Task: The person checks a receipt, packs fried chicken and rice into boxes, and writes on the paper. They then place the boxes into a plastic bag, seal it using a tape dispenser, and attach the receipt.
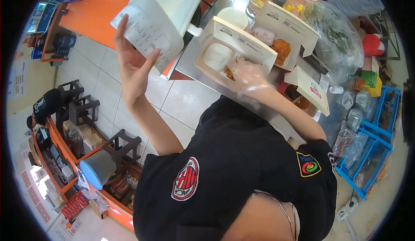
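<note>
Our black shirt fills the near side, and beyond it, toward the right, runs a shiny grey metal worktop. At the worktop's near edge sits an open cream cardboard food box, its lid raised on the far side. We judge the box light and fairly stiff but easily crushed, best lifted by opposite side walls — not by the lid.

On the left, our left hand pinches a white printed paper slip between thumb and fingers. It looks thin, very light and bendy; a hold near its edge should do.

Our right hand, in a clear plastic glove, reaches into the box beside a white rounded mound, probably soft. Its fingers are at a brown, rough-coated fried piece, though we cannot tell whether they pinch it. That piece should be crusty, perhaps greasy, and best held by its sides.

The shirt's red-and-black oval badge bears letters resembling "ACM". The slip's dark rows and the lid's round logo — both printed too small for us to read.
</note>
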The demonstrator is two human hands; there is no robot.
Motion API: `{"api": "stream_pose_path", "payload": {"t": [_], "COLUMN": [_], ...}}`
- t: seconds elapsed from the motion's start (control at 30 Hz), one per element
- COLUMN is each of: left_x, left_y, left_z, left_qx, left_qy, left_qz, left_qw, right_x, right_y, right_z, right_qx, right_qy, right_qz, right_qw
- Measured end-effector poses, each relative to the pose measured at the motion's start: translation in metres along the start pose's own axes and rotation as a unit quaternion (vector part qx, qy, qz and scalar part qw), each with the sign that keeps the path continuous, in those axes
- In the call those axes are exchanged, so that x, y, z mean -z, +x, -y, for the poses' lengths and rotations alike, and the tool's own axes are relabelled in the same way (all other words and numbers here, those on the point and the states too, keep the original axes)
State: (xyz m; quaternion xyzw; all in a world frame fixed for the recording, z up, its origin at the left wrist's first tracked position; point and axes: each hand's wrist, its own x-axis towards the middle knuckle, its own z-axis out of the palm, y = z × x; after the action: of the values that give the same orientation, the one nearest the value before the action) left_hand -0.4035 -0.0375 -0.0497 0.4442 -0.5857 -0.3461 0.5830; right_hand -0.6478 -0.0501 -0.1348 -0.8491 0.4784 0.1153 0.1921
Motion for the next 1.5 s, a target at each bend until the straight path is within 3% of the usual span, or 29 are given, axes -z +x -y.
{"api": "stream_pose_path", "payload": {"t": [0.07, 0.13, 0.2, 0.3, 0.37, 0.43, 0.5, 0.57, 0.7, 0.77, 0.8, 0.83, 0.9, 0.97, 1.07, 1.13, 1.17, 1.2, 1.23, 1.27, 1.37, 1.4, 1.47, 1.5], "left_x": [0.003, 0.002, 0.000, -0.007, -0.011, -0.010, -0.008, -0.006, -0.045, -0.086, -0.107, -0.126, -0.172, -0.191, -0.189, -0.174, -0.165, -0.156, -0.146, -0.136, -0.105, -0.104, -0.106, -0.108], "left_y": [-0.009, -0.017, -0.023, -0.023, -0.022, -0.021, -0.019, -0.017, 0.008, 0.038, 0.052, 0.066, 0.081, 0.094, 0.093, 0.081, 0.076, 0.070, 0.064, 0.059, 0.033, 0.025, 0.003, -0.004], "left_z": [0.004, 0.011, 0.017, 0.020, 0.017, 0.020, 0.028, 0.038, 0.030, 0.006, 0.011, 0.022, 0.014, 0.024, 0.026, 0.023, 0.023, 0.026, 0.032, 0.039, 0.082, 0.088, 0.090, 0.092], "left_qx": [0.009, 0.025, 0.043, 0.041, 0.067, 0.083, 0.100, 0.107, 0.104, 0.024, -0.085, -0.222, -0.248, -0.251, -0.249, -0.192, -0.135, -0.133, -0.051, 0.030, -0.026, -0.031, 0.120, 0.118], "left_qy": [0.076, 0.036, -0.007, 0.012, 0.032, 0.020, 0.012, 0.143, 0.162, 0.266, 0.303, 0.370, 0.397, 0.407, 0.403, 0.433, 0.445, 0.448, 0.454, 0.457, 0.402, 0.402, 0.342, 0.340], "left_qz": [-0.019, -0.018, -0.015, -0.007, -0.002, -0.001, 0.002, 0.041, 0.008, 0.057, 0.111, 0.169, 0.266, 0.251, 0.223, 0.227, 0.230, 0.235, 0.215, 0.193, 0.188, 0.189, 0.176, 0.175], "left_qw": [0.997, 0.999, 0.999, 0.999, 0.997, 0.996, 0.995, 0.983, 0.981, 0.962, 0.943, 0.886, 0.843, 0.842, 0.852, 0.851, 0.855, 0.852, 0.863, 0.868, 0.896, 0.895, 0.915, 0.917], "right_x": [-0.028, -0.029, -0.023, 0.005, 0.035, 0.070, 0.101, 0.124, 0.113, 0.108, 0.104, 0.099, 0.093, 0.106, 0.109, 0.106, 0.107, 0.106, 0.104, 0.105, 0.079, 0.068, 0.051, 0.048], "right_y": [0.019, 0.026, 0.026, 0.013, -0.011, -0.045, -0.063, -0.072, -0.083, -0.089, -0.091, -0.092, -0.094, -0.102, -0.118, -0.118, -0.116, -0.112, -0.099, -0.081, -0.011, 0.010, 0.037, 0.039], "right_z": [0.000, 0.002, 0.001, -0.003, -0.001, -0.009, -0.037, -0.075, -0.151, -0.168, -0.174, -0.178, -0.172, -0.144, -0.095, -0.085, -0.087, -0.088, -0.093, -0.099, -0.116, -0.117, -0.116, -0.118], "right_qx": [-0.034, -0.069, -0.091, -0.050, -0.029, 0.017, 0.064, 0.016, -0.016, -0.088, -0.090, -0.075, -0.039, -0.052, 0.037, 0.063, 0.045, 0.028, -0.017, -0.041, -0.032, -0.034, -0.022, -0.024], "right_qy": [-0.011, -0.024, -0.011, -0.024, -0.012, 0.085, 0.091, 0.245, 0.229, 0.290, 0.288, 0.321, 0.405, 0.213, 0.277, 0.318, 0.287, 0.255, 0.210, 0.154, -0.025, -0.025, -0.014, -0.016], "right_qz": [-0.025, -0.051, -0.011, 0.015, -0.044, -0.170, -0.255, -0.191, -0.240, -0.218, -0.219, -0.227, -0.248, -0.263, -0.227, -0.213, -0.259, -0.305, -0.356, -0.325, -0.156, -0.159, -0.062, -0.063], "right_qw": [0.999, 0.996, 0.996, 0.998, 0.999, 0.982, 0.961, 0.950, 0.943, 0.928, 0.928, 0.916, 0.879, 0.940, 0.933, 0.922, 0.921, 0.917, 0.911, 0.932, 0.987, 0.986, 0.998, 0.998]}}
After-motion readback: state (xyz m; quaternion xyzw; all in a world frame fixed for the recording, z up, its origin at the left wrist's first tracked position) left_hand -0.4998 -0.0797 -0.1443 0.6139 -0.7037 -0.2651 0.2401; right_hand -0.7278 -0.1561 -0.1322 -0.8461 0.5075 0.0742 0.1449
